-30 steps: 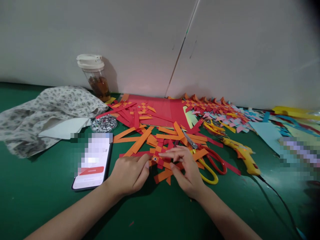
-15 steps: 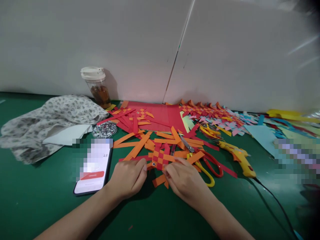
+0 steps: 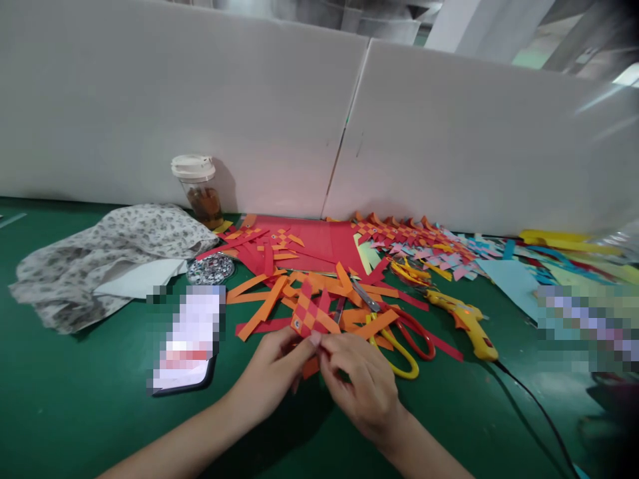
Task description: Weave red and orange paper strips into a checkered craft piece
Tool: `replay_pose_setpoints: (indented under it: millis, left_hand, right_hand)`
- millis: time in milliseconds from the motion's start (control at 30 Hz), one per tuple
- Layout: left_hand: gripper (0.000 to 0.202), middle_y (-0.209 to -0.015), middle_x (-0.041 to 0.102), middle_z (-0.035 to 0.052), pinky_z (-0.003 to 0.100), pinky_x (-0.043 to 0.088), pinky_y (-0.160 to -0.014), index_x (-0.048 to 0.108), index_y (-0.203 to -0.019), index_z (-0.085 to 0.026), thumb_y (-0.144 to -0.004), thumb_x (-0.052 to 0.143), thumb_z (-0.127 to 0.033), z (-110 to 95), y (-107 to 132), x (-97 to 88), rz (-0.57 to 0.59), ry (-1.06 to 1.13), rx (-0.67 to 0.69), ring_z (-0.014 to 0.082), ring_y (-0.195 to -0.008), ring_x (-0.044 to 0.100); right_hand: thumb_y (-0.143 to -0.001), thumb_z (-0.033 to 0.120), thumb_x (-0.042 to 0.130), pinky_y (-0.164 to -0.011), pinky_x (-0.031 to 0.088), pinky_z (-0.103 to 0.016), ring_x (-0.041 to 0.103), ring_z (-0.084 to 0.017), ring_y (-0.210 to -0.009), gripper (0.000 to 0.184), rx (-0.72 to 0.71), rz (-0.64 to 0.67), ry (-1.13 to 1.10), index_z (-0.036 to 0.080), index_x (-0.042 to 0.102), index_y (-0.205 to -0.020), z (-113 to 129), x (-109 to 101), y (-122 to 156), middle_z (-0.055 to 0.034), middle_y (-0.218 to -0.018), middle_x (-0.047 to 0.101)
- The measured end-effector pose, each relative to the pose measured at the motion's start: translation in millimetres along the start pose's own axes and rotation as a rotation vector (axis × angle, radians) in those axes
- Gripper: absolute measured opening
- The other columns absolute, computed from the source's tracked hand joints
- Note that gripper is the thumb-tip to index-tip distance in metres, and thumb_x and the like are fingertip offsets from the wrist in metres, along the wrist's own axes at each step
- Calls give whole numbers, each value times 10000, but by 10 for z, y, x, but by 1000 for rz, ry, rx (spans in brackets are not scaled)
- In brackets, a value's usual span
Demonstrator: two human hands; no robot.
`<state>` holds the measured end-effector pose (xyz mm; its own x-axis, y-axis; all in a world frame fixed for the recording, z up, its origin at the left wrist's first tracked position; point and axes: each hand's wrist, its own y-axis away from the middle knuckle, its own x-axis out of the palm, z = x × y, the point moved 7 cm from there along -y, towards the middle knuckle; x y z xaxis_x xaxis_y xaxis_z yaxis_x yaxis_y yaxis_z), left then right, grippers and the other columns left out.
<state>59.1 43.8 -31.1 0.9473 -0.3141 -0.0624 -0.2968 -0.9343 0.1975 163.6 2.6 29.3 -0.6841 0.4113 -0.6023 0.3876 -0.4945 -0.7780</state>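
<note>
A woven paper fish [image 3: 310, 311] in red and orange checks, with a small round eye, is pinched between my two hands. My left hand [image 3: 279, 362] grips its lower left side, thumb on top. My right hand [image 3: 360, 380] has thumb and forefinger closed at the fish's lower edge, close to the left thumb tip; the fingers hide that edge. Orange paper strips [image 3: 272, 305] and red ones lie loosely behind and around the fish. Right of my hands rest scissors [image 3: 394, 342] with one yellow and one red handle loop.
A yellow glue gun [image 3: 469, 326] with a black cord lies at right. At left are a phone [image 3: 190, 339], a dish of googly eyes [image 3: 210, 268], a patterned cloth [image 3: 120, 253] and a lidded cup [image 3: 202, 196]. More woven fish [image 3: 399, 233] sit by the white partition [image 3: 224, 100].
My hands have come together, and the fish is now lifted and tilted between them. My left hand moved right onto it. The head view has tipped upward, showing the space beyond the partition.
</note>
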Motion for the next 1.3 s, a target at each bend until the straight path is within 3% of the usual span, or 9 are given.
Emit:
replay_pose_setpoints:
  millis: [233,333,500,667,733,800,867,1067,1300]
  left_hand:
    - [388,-460,391,-61,222,281,-419,417,-566,-184,-824,442,-473,-17,-20,-103,-42,25,-28,81,-399,362]
    - [364,-452,363,-74,216,241,-408,476,-629,-176,-828,444,-480,-36,-19,-99,-6,-9,-28,77,-395,322]
    - [335,-527,390,-56,209,261,-418,552,-669,-165,-837,459,-439,-29,-79,-186,-18,-94,38,83,-449,352]
    - [306,-706,597,31,256,423,-568,560,-685,-157,-855,438,-380,28,-192,-269,4,-105,120,151,-661,556]
    - [287,-688,611,35,275,439,-595,552,-674,-160,-850,445,-360,45,-210,-271,13,-136,123,161,-663,571]
    - [270,-662,610,29,273,433,-577,550,-681,-159,-840,462,-358,59,-216,-283,-4,-161,98,153,-623,562]
    - [263,-664,609,24,264,426,-563,555,-700,-154,-833,472,-365,40,-213,-301,-18,-155,80,144,-611,553]
    - [273,-530,441,-52,197,306,-415,510,-674,-164,-804,505,-404,-311,-196,-673,-224,-187,82,75,-452,389]
    - [241,-516,296,-84,138,212,-486,464,-694,-130,-813,459,-340,-996,-472,-1367,-451,-139,276,-3,-441,271]
  right_hand:
    - [-756,113,554,-861,459,-455,522,-272,-1090,378,192,-18,-44,181,457,-1116,-197,-108,-36,-145,-1160,566]
    - [-812,231,527,-819,461,-419,557,-266,-999,447,316,107,84,135,415,-1233,-382,-56,-36,-148,-1064,597]
    - [-881,299,438,-464,366,-258,491,-132,-464,228,420,272,143,168,588,-770,-557,48,35,11,-508,497]
    - [-849,181,456,-600,434,-276,552,-163,-668,168,206,93,-69,188,539,-704,-276,-101,-55,-53,-697,569]
    - [-856,186,425,-775,444,-345,564,-197,-864,169,150,175,-251,199,539,-732,-130,-69,-80,-89,-904,606]
    - [-888,209,359,-789,442,-326,571,-147,-712,242,185,324,-454,207,511,-700,-35,27,-65,-22,-720,602]
    - [-913,242,318,-626,443,-229,514,-96,-534,303,307,446,-535,204,492,-667,-46,129,-10,30,-565,521]
    - [-914,340,357,-428,296,-209,418,-89,-420,328,499,504,-183,197,528,-673,-471,182,78,46,-483,450]
    - [-887,413,382,-399,268,-234,507,-131,-388,348,535,363,301,205,636,-775,-1018,-315,102,20,-450,536]
